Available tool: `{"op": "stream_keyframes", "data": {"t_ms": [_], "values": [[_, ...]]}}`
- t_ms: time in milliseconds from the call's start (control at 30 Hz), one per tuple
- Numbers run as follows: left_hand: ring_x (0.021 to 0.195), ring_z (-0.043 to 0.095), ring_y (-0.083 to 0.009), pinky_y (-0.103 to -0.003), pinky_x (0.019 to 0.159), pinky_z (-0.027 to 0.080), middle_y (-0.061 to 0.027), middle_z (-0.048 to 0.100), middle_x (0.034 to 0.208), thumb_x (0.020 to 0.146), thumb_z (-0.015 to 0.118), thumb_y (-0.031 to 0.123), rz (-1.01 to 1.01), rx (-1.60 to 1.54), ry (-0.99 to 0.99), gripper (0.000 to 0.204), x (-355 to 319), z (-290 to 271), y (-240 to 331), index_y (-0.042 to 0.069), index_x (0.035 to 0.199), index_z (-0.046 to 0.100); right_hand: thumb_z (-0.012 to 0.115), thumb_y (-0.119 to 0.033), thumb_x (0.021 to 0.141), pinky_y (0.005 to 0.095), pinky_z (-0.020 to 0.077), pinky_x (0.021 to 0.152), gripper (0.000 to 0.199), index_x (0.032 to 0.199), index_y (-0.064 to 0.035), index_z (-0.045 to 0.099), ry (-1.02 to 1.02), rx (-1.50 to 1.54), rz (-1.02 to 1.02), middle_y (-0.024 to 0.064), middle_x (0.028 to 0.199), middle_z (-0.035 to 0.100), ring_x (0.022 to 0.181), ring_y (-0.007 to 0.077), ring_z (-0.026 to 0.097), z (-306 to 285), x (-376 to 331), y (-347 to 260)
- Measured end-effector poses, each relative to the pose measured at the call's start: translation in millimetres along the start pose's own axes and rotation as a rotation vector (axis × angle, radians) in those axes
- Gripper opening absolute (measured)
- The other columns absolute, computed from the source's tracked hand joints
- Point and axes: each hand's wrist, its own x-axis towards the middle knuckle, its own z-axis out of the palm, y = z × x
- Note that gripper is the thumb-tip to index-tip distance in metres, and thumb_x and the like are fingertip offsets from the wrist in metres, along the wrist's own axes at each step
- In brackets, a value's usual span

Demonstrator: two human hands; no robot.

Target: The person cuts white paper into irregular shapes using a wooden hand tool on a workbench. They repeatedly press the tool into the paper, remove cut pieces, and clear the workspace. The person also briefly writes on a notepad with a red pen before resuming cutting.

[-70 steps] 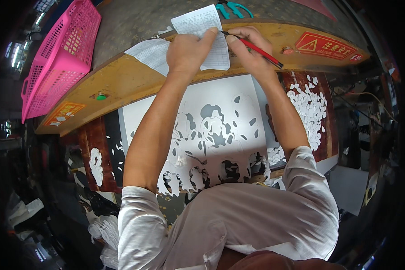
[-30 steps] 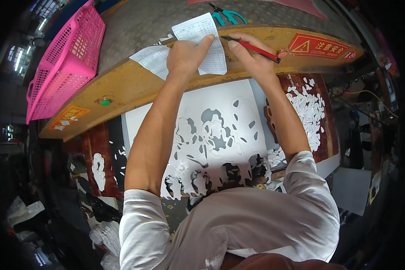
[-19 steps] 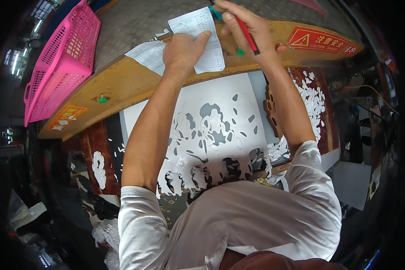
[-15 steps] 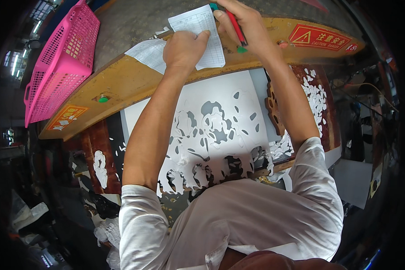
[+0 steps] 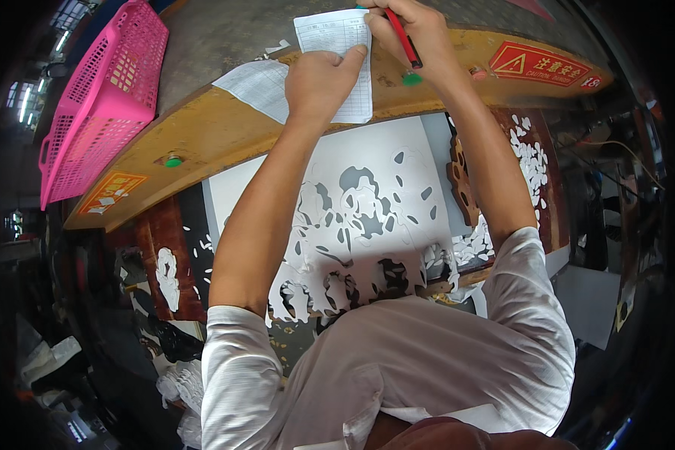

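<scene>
My left hand (image 5: 321, 76) presses flat on a white printed form (image 5: 340, 45) that lies on the grey work surface beyond a yellow machine rim (image 5: 225, 127). My right hand (image 5: 416, 34) is at the form's upper right corner, fingers closed around a red pen (image 5: 403, 37) that points down toward me. A second sheet of paper (image 5: 256, 84) lies to the left of the form, partly under my left wrist.
A pink plastic basket (image 5: 101, 97) stands at the far left. Green buttons (image 5: 173, 160) and red warning labels (image 5: 544, 66) sit on the yellow rim. Below it lies a white die-cut sheet (image 5: 360, 217) with holes, over dark wooden boards and paper scraps (image 5: 531, 161).
My right hand with the red pen has lifted from the yellow rim at the right up to the form's top right corner. My left hand stays pressed on the form.
</scene>
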Motion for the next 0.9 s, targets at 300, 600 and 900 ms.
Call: {"op": "stream_keyframes", "data": {"t_ms": [300,600,900], "values": [[0.071,0.072,-0.0203,-0.033,0.074,0.056,-0.0112,0.076,0.073,0.090,0.073,0.056,0.010,-0.063,0.031,0.058,8.6,6.6,-3.5,0.000,0.077,0.081,0.066,-0.027,0.107,0.0259,0.0571,0.076,0.040,0.140,-0.0043,0.065,0.121,-0.134,-0.129,0.0103,0.116,0.076,0.083,0.0118,0.069,-9.1,-55.6,-13.9],[0.073,0.073,-0.0171,-0.030,0.071,0.057,-0.0113,0.076,0.074,0.090,0.077,0.051,-0.012,-0.112,-0.011,0.053,12.0,4.4,-4.1,-0.001,0.077,0.080,0.074,-0.018,0.096,0.0315,0.0542,0.080,0.026,0.115,-0.0005,0.075,0.107,-0.222,-0.145,0.0108,0.101,0.074,0.092,0.0191,0.069,-3.3,-76.9,16.6],[0.065,0.072,-0.0234,-0.036,0.070,0.056,-0.0103,0.074,0.066,0.090,0.072,0.053,0.022,-0.166,0.017,0.054,11.6,5.7,-6.8,0.003,0.072,0.080,0.082,-0.015,0.085,0.0340,0.0565,0.080,0.021,0.103,-0.0047,0.078,0.131,-0.340,-0.290,0.0095,0.099,0.076,0.094,0.0228,0.069,4.8,-66.6,29.2]]}}
